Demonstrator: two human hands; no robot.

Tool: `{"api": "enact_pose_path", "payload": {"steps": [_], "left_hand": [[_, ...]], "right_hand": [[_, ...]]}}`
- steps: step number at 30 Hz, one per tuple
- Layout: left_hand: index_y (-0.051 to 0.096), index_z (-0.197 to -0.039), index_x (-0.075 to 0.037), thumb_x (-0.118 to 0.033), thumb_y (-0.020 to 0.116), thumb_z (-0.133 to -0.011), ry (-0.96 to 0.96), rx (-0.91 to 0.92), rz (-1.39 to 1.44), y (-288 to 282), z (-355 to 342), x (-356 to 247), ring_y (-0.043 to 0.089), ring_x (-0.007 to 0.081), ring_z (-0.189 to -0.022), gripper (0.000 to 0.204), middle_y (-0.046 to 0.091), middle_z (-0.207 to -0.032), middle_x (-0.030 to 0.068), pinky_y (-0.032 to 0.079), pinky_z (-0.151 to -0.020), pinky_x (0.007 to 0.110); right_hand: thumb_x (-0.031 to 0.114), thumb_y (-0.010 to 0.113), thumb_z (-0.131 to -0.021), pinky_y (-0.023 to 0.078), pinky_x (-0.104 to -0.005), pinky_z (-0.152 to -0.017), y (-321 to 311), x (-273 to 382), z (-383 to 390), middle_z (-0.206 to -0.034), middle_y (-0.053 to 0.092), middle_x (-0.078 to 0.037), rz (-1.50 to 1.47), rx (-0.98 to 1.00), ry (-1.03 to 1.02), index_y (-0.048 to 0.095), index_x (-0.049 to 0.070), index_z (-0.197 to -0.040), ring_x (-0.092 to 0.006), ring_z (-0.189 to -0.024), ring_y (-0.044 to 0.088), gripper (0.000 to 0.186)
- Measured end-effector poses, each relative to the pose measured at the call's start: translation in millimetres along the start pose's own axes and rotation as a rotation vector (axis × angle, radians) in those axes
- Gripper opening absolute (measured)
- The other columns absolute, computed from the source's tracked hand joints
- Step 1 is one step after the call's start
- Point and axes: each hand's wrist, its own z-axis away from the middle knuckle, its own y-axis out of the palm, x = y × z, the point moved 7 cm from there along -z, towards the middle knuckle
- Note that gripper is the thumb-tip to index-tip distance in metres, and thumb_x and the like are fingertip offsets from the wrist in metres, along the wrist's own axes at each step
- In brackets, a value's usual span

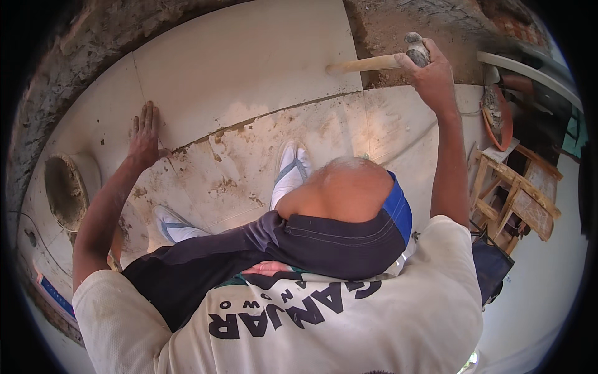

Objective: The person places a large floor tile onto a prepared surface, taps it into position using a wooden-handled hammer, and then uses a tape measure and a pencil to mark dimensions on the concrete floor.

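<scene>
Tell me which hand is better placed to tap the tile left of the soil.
Probably the right hand: it holds the hammer by its head, handle end over that tile. The left hand, well to the left, holds no tool.

A bucket (89, 172) stands far left, a wooden frame (522, 184) far right, tiles (249, 65) between.

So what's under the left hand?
Pale tiles show around the left hand, with a joint running up towards its fingertips. The surface directly beneath it is covered, so whether the joint continues there can't be seen.
</scene>
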Motion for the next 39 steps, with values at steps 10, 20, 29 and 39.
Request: {"api": "enact_pose_path", "payload": {"steps": [10,20,29,39], "left_hand": [[0.004,-0.155,0.005,-0.041,0.091,-0.061,0.005,-0.036,-0.015,4,-1,3,0.003,0.0364,-0.153,0.136,0.000,-0.164,0.0232,0.013,-0.123,0.055],[0.007,-0.155,0.006,-0.042,0.090,-0.062,-0.053,0.023,-0.007,7,1,5,0.002,0.0378,-0.153,0.133,0.000,-0.164,0.0234,0.012,-0.123,0.055],[0.007,-0.155,0.004,-0.048,0.087,-0.063,-0.024,0.008,-0.026,5,-1,9,0.003,0.0371,-0.153,0.133,0.003,-0.164,0.0231,0.011,-0.123,0.056],[0.011,-0.154,0.005,-0.050,0.088,-0.061,-0.022,-0.027,-0.014,12,6,11,0.005,0.0372,-0.153,0.132,0.007,-0.163,0.0246,0.011,-0.123,0.057]], "right_hand": [[0.029,0.076,-0.084,0.049,-0.0312,-0.061,-13,-12,17,-0.076,0.063,-0.006,-0.068,-0.025,0.124,0.065,0.004,-0.117,-0.0139,-0.065,0.060,0.043],[0.027,0.076,-0.083,0.046,-0.0309,-0.053,-20,-7,13,-0.068,0.059,-0.004,-0.094,-0.013,0.149,0.063,0.001,-0.110,-0.0117,-0.055,0.055,0.039],[0.024,0.077,-0.086,0.051,-0.0307,-0.066,33,107,35,-0.081,0.066,-0.006,-0.105,0.060,-0.228,0.063,0.004,-0.110,-0.0149,-0.071,0.061,0.034],[0.018,0.075,-0.085,0.054,-0.0345,-0.068,67,176,54,-0.079,0.068,-0.012,-0.351,0.188,-0.388,0.061,0.007,-0.111,-0.0215,-0.069,0.066,0.032]]}}
